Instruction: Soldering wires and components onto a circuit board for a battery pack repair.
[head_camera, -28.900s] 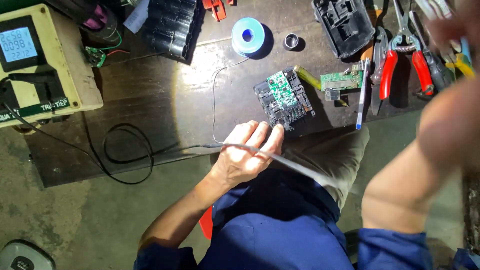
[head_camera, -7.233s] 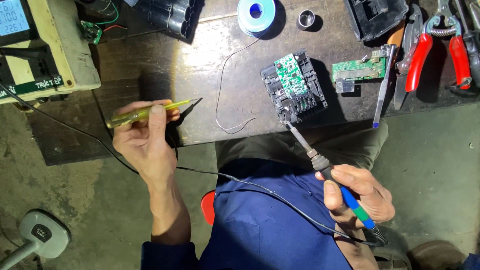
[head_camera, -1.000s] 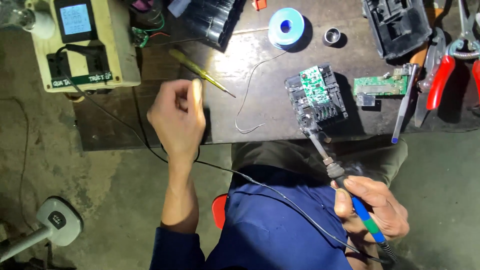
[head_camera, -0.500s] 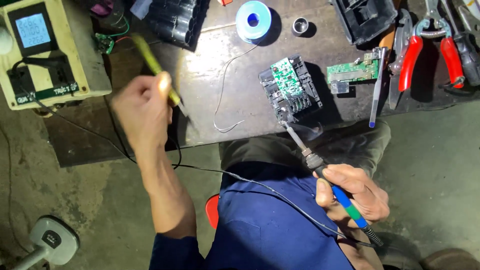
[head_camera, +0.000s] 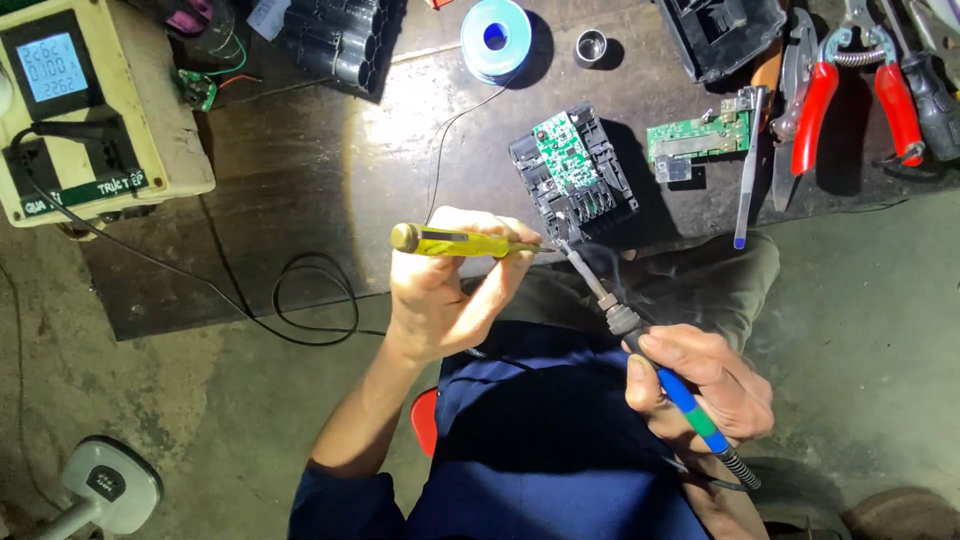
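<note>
Just translucent yellow screwdriver (head_camera: 455, 241), slim metal-tipped soldering iron (head_camera: 640, 345), ribbed black module (head_camera: 574, 184).

Overall level: dim, warm-toned, with one strong local light.
Light source: out of view, aimed at the middle of the workbench (head_camera: 300, 150).
Glare: a bright washed-out patch on the dark bench top, left of the black module (head_camera: 572, 182).
Shadows: hard dark ones fall right of the module, the solder spool (head_camera: 497, 27) and the red-handled pliers (head_camera: 850, 85).
Hands: the left hand (head_camera: 445, 290) is brightly lit; the right hand (head_camera: 700, 385) is duller.
Floor: grey, evenly shaded, darker toward the lower left corner.
Haze: thin smoke softens the area near the soldering iron (head_camera: 640, 345).
Sharpness: centre crisp; edges slightly soft and stretched.
Meter screen (head_camera: 50, 65): glows pale blue.
</note>
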